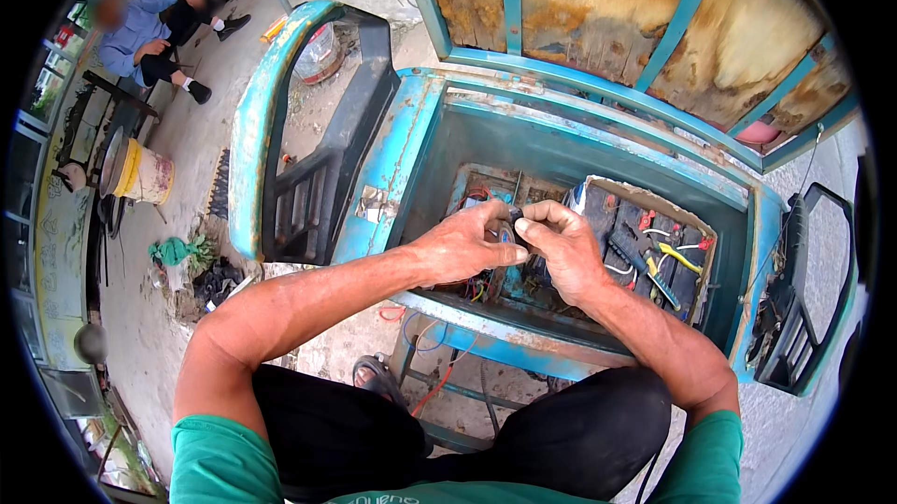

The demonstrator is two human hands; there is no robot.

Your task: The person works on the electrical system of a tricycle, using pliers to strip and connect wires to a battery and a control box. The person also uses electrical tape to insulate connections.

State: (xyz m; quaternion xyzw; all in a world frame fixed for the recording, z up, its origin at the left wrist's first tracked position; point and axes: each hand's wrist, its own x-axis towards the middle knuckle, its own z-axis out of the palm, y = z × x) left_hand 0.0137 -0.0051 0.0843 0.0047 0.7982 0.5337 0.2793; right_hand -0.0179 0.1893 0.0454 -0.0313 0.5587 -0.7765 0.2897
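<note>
My left hand (464,245) and my right hand (566,244) meet over an open turquoise metal compartment (523,135). Both are closed, with fingertips pinching a small dark piece (516,215) between them; its kind is too small to make out. A bit of blue shows by my left fingers. Beneath them, several coloured wires (478,291) run among rusty framing. Beside my right hand sits a box of dark batteries (645,214) with red and white leads. Lying on the batteries are a tool with yellow handles (680,258) and one with a blue-green handle (663,284).
A raised lid with wooden panels (579,0) stands behind the compartment. Turquoise and black side frames (248,130) flank it. Loose red wires (439,387) hang near my knees. At far left, a person (140,32) sits near a yellow-and-white bucket (148,174).
</note>
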